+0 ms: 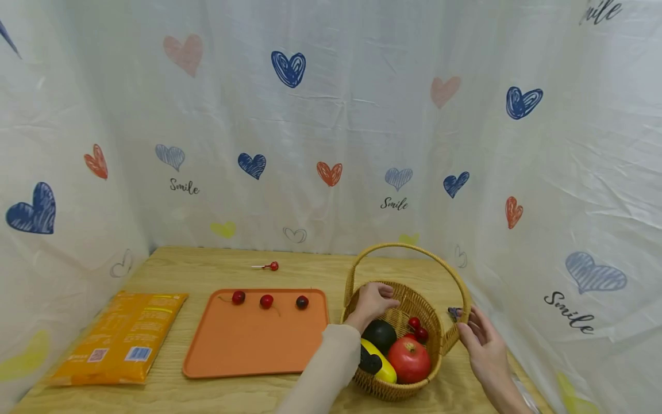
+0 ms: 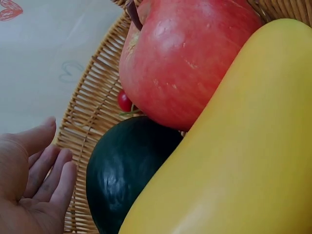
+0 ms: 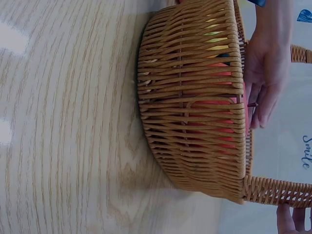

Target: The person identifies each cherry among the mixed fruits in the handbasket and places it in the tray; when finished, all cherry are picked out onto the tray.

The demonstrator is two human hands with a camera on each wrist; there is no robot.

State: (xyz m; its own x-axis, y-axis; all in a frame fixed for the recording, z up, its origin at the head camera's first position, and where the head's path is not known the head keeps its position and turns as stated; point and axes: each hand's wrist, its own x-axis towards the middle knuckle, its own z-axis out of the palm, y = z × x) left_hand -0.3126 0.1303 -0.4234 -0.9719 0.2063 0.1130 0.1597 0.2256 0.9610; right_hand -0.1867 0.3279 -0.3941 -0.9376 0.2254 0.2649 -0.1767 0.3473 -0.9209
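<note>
A wicker basket [image 1: 383, 394] with a tall arched handle [image 1: 408, 246] stands at the front right. My left hand [image 1: 373, 302] is over its inside, fingers relaxed, holding nothing. Beneath and beside that hand are a dark green rounded fruit [image 2: 124, 170], a long yellow fruit [image 2: 219, 136] and a red apple [image 2: 185, 53] with a stem. Small cherries [image 1: 422, 334] sit against the basket's far side. At the handle's right foot, my right hand [image 1: 485, 348] pinches the wicker between thumb and fingers. Part of the yellow fruit is hidden by the left wrist in the head view.
Left of the basket lies an orange tray [image 1: 253, 339] with three cherries [image 1: 266, 302] along its far edge. A lollipop [image 1: 273, 265] lies behind the tray. An orange packet [image 1: 124, 336] is at the far left. A small dark blue object [image 1: 454, 313] shows beside the handle. Curtains surround the table.
</note>
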